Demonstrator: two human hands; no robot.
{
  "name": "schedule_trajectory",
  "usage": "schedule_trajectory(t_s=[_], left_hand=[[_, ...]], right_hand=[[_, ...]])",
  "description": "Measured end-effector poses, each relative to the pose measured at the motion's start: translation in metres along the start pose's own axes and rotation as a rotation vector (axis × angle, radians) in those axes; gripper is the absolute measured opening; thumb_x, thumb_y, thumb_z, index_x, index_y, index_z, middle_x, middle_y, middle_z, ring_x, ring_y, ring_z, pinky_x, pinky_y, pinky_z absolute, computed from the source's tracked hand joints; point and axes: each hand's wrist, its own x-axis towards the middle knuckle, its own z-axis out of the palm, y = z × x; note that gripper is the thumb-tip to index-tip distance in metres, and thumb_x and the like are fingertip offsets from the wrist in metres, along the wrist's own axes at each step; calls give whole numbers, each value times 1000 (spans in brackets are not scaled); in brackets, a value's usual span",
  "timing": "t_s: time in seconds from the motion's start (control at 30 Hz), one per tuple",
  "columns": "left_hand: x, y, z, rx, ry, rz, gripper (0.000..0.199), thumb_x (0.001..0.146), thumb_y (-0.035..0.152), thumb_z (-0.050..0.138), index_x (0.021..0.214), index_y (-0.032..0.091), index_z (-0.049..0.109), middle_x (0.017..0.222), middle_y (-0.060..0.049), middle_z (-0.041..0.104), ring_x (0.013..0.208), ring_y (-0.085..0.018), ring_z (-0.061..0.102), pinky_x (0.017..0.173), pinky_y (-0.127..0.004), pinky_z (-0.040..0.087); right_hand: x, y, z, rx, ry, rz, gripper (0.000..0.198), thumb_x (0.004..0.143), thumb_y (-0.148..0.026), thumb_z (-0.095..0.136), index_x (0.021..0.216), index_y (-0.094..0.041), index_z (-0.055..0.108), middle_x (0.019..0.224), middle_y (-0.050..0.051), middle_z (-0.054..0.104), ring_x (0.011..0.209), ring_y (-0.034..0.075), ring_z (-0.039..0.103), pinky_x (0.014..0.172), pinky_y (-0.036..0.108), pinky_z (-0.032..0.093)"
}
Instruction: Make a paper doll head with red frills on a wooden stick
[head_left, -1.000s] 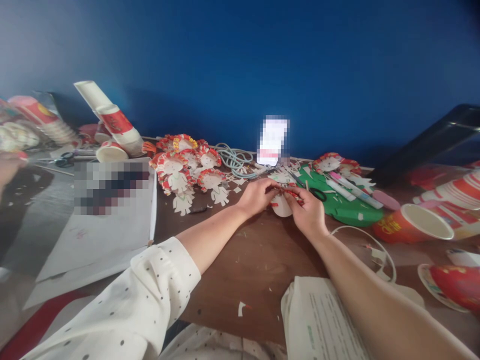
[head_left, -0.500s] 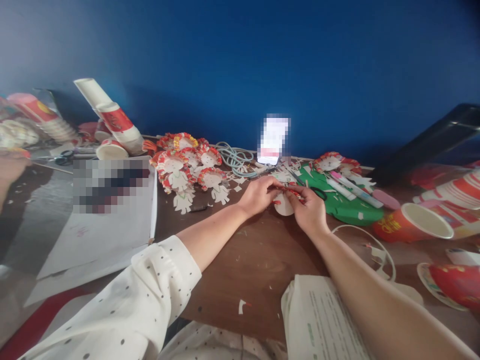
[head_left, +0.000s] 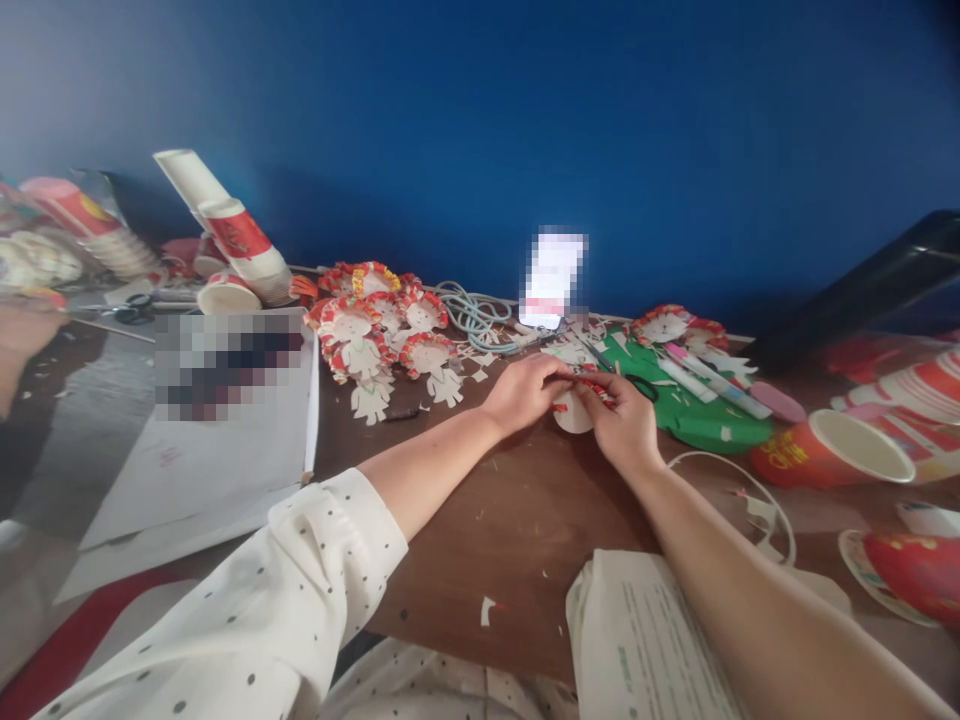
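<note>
My left hand (head_left: 527, 391) and my right hand (head_left: 624, 418) meet above the brown table, fingertips pinched together on a paper cutout (head_left: 574, 413). Its lower part is white and rounded, with red bits along the upper edge; the fingers cover the rest. Black-handled scissors (head_left: 643, 388) lie just behind my right hand, partly on green paper (head_left: 701, 425). To the left of my left hand lies a pile of paper figures (head_left: 352, 325) with red frilled edges around white heads. Paper scraps (head_left: 480, 376) are scattered near it.
A lit phone (head_left: 553, 280) leans against the blue wall, beside a coiled cable (head_left: 476, 318). Markers (head_left: 690, 378) and an orange paper cup (head_left: 787, 452) stand or lie at right. White sheets (head_left: 217, 480) and stacked cups (head_left: 240, 245) are at left. Another person's hand (head_left: 26, 345) shows at far left.
The whole view has shifted slightly, with things appearing a little further right. Both hands keep their pinch on the paper cutout, with only slight finger movement.
</note>
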Motion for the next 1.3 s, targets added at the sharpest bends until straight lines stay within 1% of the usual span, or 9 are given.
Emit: schedule_trajectory(t_s=[0.17,0.37,0.47,0.6,0.83,1.0,1.2,1.3], left_hand=[[-1,-1,0,44,-13,-47,12,87,25,65,95,18,70,94,-4,72,88,-18,66,82,-31,52],[0,-3,-4,84,-108,71,12,88,20,63,96,17,71,96,-6,72,93,-19,66,85,-32,52],[0,-4,-4,117,-136,92,15,88,18,61,100,17,71,98,-7,72,96,-19,67,87,-33,53],[-1,-3,-4,158,-115,72,18,89,18,60,104,16,70,101,-8,72,98,-20,67,89,-34,52],[-1,-3,-3,170,-92,32,17,90,22,60,101,16,71,100,-7,73,96,-21,67,87,-33,52],[-1,-5,-3,168,-74,61,15,90,22,61,99,16,71,96,-7,73,92,-20,67,84,-32,52],[-1,-5,-3,181,-107,106,15,90,20,60,99,16,71,96,-7,72,94,-19,67,85,-32,53],[-1,-6,-3,192,-118,119,16,91,19,57,99,17,70,97,-7,72,94,-19,67,85,-32,53]], right_hand=[[0,1,-1,0,-3,11,32,79,-42,63,95,-16,74,95,10,75,89,25,67,84,38,50],[0,6,-1,-9,-1,24,33,79,-43,63,95,-16,74,96,10,75,90,25,67,82,38,51],[0,7,-1,-7,3,34,34,79,-44,63,95,-16,74,95,10,75,88,25,67,81,37,51],[1,5,-1,6,4,36,34,79,-44,64,94,-16,74,95,10,75,88,24,67,80,37,51],[0,2,-1,28,-8,18,31,79,-42,64,94,-17,73,96,9,75,90,24,67,84,37,50],[1,1,-2,43,-35,16,31,80,-42,64,95,-17,74,98,9,75,93,24,68,85,38,51],[1,4,-4,57,-71,11,34,81,-42,64,103,-19,76,105,8,76,100,26,69,90,40,52],[1,5,-5,56,-94,6,33,81,-42,64,103,-19,76,105,8,76,102,27,69,90,40,52]])
